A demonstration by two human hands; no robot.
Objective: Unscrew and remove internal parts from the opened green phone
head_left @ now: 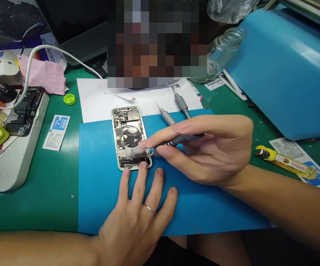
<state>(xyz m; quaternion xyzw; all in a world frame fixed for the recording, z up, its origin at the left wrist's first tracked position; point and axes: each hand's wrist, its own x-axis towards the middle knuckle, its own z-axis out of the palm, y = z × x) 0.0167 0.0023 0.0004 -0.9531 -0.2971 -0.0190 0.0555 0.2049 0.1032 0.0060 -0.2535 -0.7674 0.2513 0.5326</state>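
Observation:
An opened smartphone (130, 136) lies on the blue mat (99, 199), its inner boards and metal plates exposed. My left hand (140, 210) rests with fingers spread below it, fingertips touching its lower edge and the mat. A ring is on one finger. My right hand (212, 147) grips a grey precision screwdriver (180, 139), whose tip reaches the phone's lower right edge. Just beyond that hand lie two more grey screwdrivers, one (167, 116) pointing up left and another (181, 101) farther back.
A white cable (104, 75) arches over white paper (93, 99). At left, another phone part (24, 111) sits on a white box (24, 170). A green cap (69, 99) lies nearby. A yellow cutter (284, 162) and a glass jar (220, 55) are at right.

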